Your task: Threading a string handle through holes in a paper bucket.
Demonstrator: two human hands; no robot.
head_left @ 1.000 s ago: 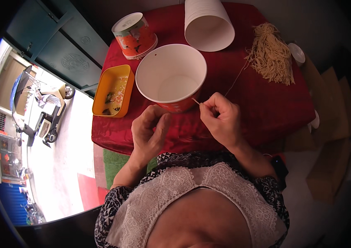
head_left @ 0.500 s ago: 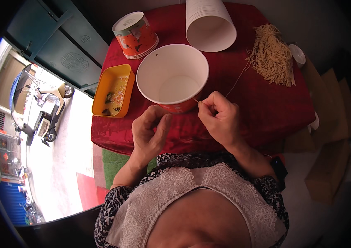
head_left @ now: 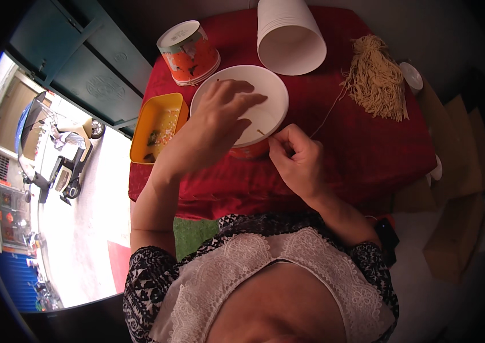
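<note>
The left hand [head_left: 219, 117] lies spread, fingers loosely extended, over the rim and into the mouth of a wide white paper bowl with an orange outside [head_left: 271, 91]; the bowl looks empty. The right hand [head_left: 297, 160] sits just beside the bowl's near edge, thumb and forefinger pinched on a thin tan string [head_left: 325, 117]. That string runs up and to the right, away from the right hand, to a loose bundle of tan strings [head_left: 377, 74] on the red-clothed desk [head_left: 368, 148]. Beyond the bowl a stack of white paper cups [head_left: 288, 34] lies on its side; an orange-printed stack [head_left: 188, 51] stands to the left. A yellow tray [head_left: 159, 128] holds small mixed bits.
</note>
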